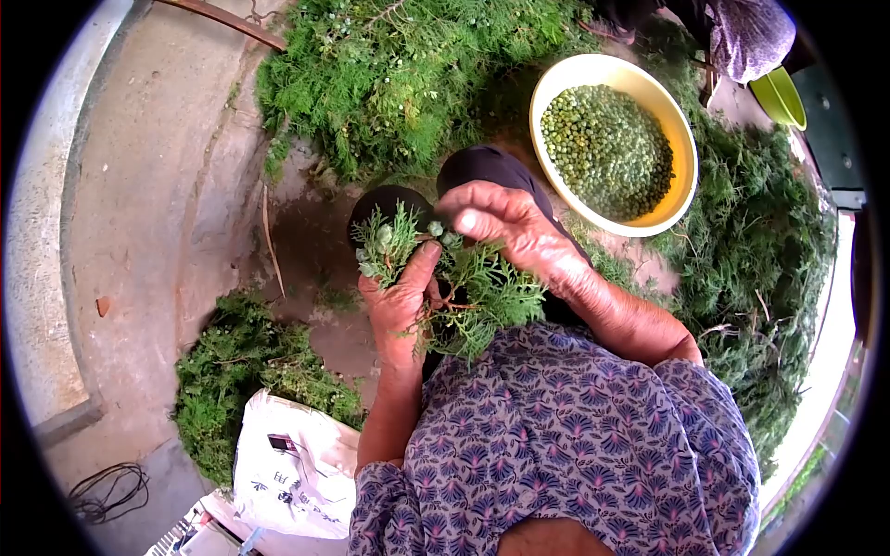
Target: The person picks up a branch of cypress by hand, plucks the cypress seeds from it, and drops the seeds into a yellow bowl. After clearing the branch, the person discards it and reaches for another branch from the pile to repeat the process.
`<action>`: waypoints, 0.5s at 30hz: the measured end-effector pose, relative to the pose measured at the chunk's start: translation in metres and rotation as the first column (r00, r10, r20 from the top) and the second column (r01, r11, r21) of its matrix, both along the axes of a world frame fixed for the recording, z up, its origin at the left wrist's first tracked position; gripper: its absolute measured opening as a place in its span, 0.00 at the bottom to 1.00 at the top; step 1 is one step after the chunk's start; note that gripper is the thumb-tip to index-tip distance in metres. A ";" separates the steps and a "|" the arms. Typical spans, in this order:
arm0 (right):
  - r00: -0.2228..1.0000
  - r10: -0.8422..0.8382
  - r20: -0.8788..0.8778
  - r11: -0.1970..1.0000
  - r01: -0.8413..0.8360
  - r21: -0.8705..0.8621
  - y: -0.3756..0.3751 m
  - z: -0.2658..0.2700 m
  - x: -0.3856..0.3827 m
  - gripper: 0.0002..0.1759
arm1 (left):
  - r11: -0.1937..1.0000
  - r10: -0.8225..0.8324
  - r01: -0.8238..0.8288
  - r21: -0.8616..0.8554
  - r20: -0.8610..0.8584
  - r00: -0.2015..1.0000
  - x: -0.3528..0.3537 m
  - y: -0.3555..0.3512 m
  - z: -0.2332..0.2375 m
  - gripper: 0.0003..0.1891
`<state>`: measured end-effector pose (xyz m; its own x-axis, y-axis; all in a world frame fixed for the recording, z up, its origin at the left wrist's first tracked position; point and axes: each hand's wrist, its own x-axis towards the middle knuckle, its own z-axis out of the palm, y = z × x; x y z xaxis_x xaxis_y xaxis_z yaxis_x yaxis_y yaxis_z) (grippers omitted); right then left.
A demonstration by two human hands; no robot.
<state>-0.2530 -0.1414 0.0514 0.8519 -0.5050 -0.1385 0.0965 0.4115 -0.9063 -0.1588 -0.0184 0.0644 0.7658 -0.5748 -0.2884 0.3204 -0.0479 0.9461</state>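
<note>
Seen from above your lap: bare concrete ground (139, 204) ringed by heaps of feathery green conifer cuttings. The largest heap (399, 74) lies ahead of you, and another (760, 259) runs down your right side. A smaller pile (236, 371) sits at your left, next to a white bag (292, 473).

Ahead and to the right stands a yellow bowl (556, 88), filled most of the way with small round green cones (607, 153). Past it are another person's purple sleeve (751, 37) and a green bowl (783, 97).

Over your knees you hold one sprig (482, 296). Your left hand (399, 306) is closed around its stems, thumb pointing up. Your right hand (501, 227) is curled over the sprig's top, fingertips drawn together among a few cones still attached (436, 229). Whether one is pinched between them cannot be told.

Judging by the bowl, a good deal of picking is done. Judging by the heaps, far more foliage is left, though they may be partly stripped.
</note>
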 end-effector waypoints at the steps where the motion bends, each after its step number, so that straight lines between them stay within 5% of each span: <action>1: 0.999 0.008 0.051 0.979 0.002 -0.203 0.002 0.002 0.003 0.18 | 1.000 -0.003 0.003 -0.011 0.001 1.000 -0.002 0.001 0.000 0.07; 3: 1.000 -0.003 0.011 0.866 0.009 -0.500 0.003 0.007 0.004 0.17 | 1.000 -0.005 0.005 -0.023 0.002 1.000 -0.003 0.000 0.000 0.07; 6: 0.999 -0.017 0.029 0.902 0.028 -0.431 0.006 0.001 0.006 0.13 | 1.000 -0.020 0.021 -0.020 0.052 0.998 -0.004 -0.001 0.000 0.08; 8: 0.998 0.005 -0.061 0.999 -0.007 -0.031 0.009 0.003 0.003 0.11 | 0.997 -0.005 0.004 -0.081 -0.018 1.000 -0.006 0.000 -0.001 0.08; 9: 0.998 0.004 -0.063 1.000 -0.006 -0.031 0.009 0.003 0.001 0.11 | 0.994 0.000 -0.006 -0.111 -0.054 0.999 -0.007 0.001 -0.001 0.08; 11: 0.993 0.072 -0.092 0.942 -0.038 0.334 0.009 0.004 -0.002 0.09 | 0.990 -0.041 0.032 -0.136 -0.057 0.998 -0.004 0.003 -0.004 0.08; 15: 0.997 0.066 -0.029 0.878 -0.044 0.476 0.008 -0.007 0.003 0.12 | 0.987 -0.121 0.117 -0.111 -0.028 0.992 0.002 0.005 -0.007 0.08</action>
<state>-0.2500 -0.1339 0.0443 0.8640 -0.3218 -0.3873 0.0266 0.7972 -0.6031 -0.1570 -0.0136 0.0574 0.6807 -0.6909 -0.2436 0.3508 0.0154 0.9363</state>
